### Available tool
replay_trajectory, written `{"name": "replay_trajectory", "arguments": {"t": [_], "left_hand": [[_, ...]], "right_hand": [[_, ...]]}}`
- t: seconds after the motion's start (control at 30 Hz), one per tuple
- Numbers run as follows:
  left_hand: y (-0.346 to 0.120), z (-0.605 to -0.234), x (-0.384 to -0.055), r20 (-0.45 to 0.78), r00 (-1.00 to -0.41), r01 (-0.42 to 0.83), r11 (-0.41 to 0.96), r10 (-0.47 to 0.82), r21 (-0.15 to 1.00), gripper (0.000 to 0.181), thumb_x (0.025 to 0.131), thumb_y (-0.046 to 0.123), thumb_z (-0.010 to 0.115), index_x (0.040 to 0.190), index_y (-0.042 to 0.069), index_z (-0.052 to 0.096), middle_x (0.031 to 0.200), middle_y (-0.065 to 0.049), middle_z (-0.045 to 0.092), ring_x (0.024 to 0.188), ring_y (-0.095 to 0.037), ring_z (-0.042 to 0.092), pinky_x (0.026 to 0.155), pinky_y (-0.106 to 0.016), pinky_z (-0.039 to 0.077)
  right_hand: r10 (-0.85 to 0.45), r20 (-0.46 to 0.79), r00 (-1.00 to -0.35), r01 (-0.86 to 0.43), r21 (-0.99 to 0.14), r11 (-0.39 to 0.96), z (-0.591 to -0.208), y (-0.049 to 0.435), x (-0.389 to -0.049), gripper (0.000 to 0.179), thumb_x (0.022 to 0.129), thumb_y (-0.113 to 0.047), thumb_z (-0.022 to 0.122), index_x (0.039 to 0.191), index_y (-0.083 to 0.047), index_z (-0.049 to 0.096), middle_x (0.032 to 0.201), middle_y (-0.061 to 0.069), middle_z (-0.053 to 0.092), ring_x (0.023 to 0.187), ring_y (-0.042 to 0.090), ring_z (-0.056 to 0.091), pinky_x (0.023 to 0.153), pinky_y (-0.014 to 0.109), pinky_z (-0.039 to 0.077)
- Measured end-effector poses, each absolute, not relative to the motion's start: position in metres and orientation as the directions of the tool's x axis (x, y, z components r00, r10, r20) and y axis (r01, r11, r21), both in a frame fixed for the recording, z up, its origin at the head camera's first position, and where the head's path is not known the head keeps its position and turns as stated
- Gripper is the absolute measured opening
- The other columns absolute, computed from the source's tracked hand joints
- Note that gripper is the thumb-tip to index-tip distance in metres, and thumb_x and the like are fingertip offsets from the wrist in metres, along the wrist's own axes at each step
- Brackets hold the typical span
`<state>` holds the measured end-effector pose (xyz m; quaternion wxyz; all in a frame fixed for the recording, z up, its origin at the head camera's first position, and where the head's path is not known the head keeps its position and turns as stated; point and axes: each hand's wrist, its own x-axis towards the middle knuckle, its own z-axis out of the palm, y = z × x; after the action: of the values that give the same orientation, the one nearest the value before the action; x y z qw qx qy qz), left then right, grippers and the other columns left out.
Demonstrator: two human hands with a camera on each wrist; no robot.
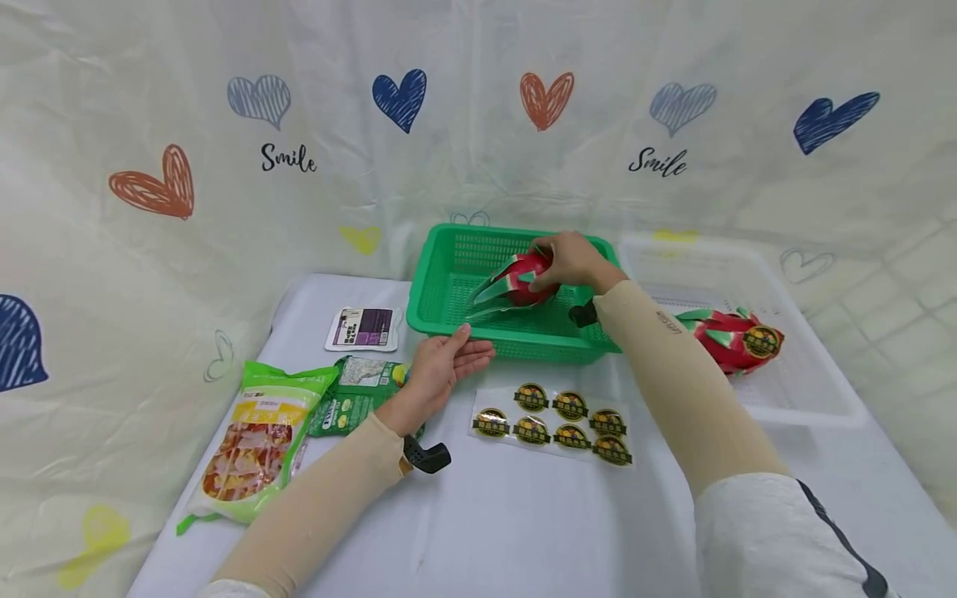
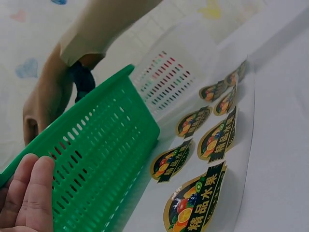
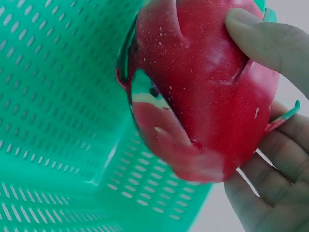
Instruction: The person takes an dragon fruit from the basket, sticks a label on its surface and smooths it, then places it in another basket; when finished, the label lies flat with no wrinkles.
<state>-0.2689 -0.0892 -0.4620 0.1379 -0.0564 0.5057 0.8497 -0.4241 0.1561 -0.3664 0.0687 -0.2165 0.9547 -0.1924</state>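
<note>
My right hand (image 1: 571, 259) grips a red dragon fruit (image 1: 523, 281) with green-tipped scales, inside the green basket (image 1: 516, 347). In the right wrist view the thumb lies on one side of the dragon fruit (image 3: 193, 92) and the fingers curl under the other. At the basket's near rim is my left hand (image 1: 443, 365), fingers straight and palm turned up; the left wrist view shows its fingertips (image 2: 41, 169) against the basket's outer wall. Below the basket lies a clear sheet of round fruit stickers (image 1: 531, 430).
A white basket (image 1: 815, 399) on the right holds another dragon fruit (image 1: 736, 340) bearing a round sticker. To the left lie a large food bag (image 1: 250, 453), a green packet (image 1: 347, 399) and a small white-and-purple pack (image 1: 364, 329). A heart-printed curtain (image 1: 471, 149) hangs behind the table.
</note>
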Motion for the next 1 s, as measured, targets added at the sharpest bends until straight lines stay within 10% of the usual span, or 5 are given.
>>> {"name": "replay_trajectory", "arguments": {"t": [0.27,1.0], "left_hand": [[-0.088,-0.456,-0.269,-0.245,-0.955,-0.295,-0.440,0.169,0.848,0.038,0.110,0.026,0.054,0.126,-0.008,0.063,0.096,-0.009,0.081,0.086,-0.014,0.079,0.083,-0.026,0.063],[-0.085,-0.454,-0.260,-0.271,-0.945,-0.323,-0.404,0.181,0.856,0.036,0.110,0.026,0.054,0.127,-0.005,0.061,0.090,-0.004,0.080,0.085,-0.011,0.079,0.082,-0.024,0.063]], "right_hand": [[-0.445,0.086,-0.891,-0.440,-0.399,0.805,-0.329,0.156,-0.390,0.048,0.077,-0.030,0.094,0.115,-0.010,0.072,0.099,0.009,0.074,0.086,0.024,0.061,0.075,0.036,0.050],[-0.362,0.143,-0.921,-0.388,-0.397,0.832,-0.309,0.205,-0.217,0.059,0.077,-0.039,0.093,0.127,-0.015,0.072,0.104,0.006,0.077,0.093,0.021,0.065,0.075,0.035,0.056]]}}
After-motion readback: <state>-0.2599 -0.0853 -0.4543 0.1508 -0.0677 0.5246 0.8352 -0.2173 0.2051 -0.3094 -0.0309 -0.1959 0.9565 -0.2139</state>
